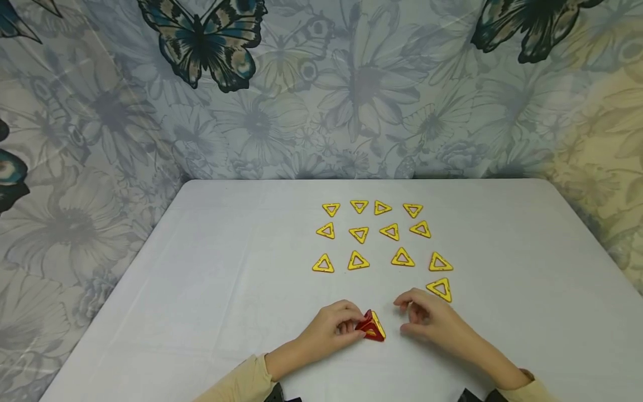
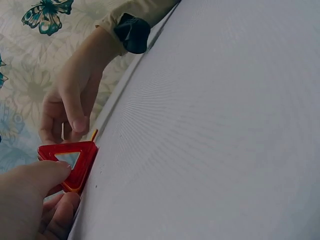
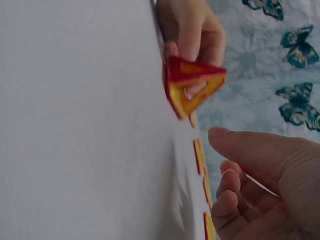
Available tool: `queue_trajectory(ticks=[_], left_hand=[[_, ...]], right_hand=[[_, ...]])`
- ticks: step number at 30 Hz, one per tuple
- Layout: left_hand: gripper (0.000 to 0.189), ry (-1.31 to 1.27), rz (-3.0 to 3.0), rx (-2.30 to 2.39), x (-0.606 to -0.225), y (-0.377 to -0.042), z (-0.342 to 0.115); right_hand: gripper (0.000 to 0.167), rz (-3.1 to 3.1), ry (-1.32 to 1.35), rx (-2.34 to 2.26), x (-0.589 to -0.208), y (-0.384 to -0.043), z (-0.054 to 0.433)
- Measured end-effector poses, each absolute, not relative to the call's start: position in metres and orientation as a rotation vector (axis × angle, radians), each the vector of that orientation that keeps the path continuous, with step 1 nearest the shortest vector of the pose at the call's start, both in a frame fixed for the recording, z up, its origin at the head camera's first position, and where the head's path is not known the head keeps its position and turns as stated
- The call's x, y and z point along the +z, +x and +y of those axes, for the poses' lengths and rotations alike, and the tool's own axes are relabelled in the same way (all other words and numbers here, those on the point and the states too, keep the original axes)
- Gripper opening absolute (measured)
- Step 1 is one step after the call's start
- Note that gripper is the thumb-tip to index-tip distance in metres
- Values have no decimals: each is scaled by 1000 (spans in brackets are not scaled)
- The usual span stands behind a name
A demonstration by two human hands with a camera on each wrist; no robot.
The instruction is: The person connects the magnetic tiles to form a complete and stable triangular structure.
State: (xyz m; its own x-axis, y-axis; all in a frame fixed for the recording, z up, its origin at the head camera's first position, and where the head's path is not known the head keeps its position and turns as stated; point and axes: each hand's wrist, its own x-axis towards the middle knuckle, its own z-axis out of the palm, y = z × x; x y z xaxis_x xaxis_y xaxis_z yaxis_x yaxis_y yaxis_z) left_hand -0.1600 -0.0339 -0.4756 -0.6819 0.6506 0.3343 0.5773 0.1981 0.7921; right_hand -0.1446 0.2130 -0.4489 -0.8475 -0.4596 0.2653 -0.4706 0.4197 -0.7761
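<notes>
A small pyramid (image 1: 374, 324) built of red and yellow triangular frame tiles stands on the table in front of the person. The left hand (image 1: 332, 330) grips its left side between thumb and fingers. In the left wrist view the thumb presses on a red triangle tile (image 2: 85, 172) of the pyramid. A yellow face (image 3: 178, 95) shows in the right wrist view. To the pyramid's right, the right hand (image 1: 436, 321) hovers with loosely bent fingers and nothing between thumb and fingertips. Just beyond that hand lies a yellow triangle tile (image 1: 448, 293).
Several yellow triangle tiles (image 1: 324, 270) lie flat in loose rows beyond the hands, on a white-covered table (image 1: 241, 251). A cloth backdrop (image 1: 301, 128) with flowers and butterflies hangs behind and beside the table. Dark wrist mounts (image 1: 281, 394) show at the bottom edge.
</notes>
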Motion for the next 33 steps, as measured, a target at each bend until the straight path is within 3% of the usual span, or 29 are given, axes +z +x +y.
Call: queue_trajectory(ticks=[12, 19, 33], left_hand=[[16, 1255, 2389, 1502, -478, -162, -33], [20, 1258, 2351, 1531, -455, -154, -33], [20, 1250, 2334, 1533, -440, -151, -34]], right_hand=[[42, -2670, 702, 1028, -441, -165, 263], [48, -2724, 633, 1080, -450, -173, 296], [40, -2753, 572, 1029, -454, -173, 295]])
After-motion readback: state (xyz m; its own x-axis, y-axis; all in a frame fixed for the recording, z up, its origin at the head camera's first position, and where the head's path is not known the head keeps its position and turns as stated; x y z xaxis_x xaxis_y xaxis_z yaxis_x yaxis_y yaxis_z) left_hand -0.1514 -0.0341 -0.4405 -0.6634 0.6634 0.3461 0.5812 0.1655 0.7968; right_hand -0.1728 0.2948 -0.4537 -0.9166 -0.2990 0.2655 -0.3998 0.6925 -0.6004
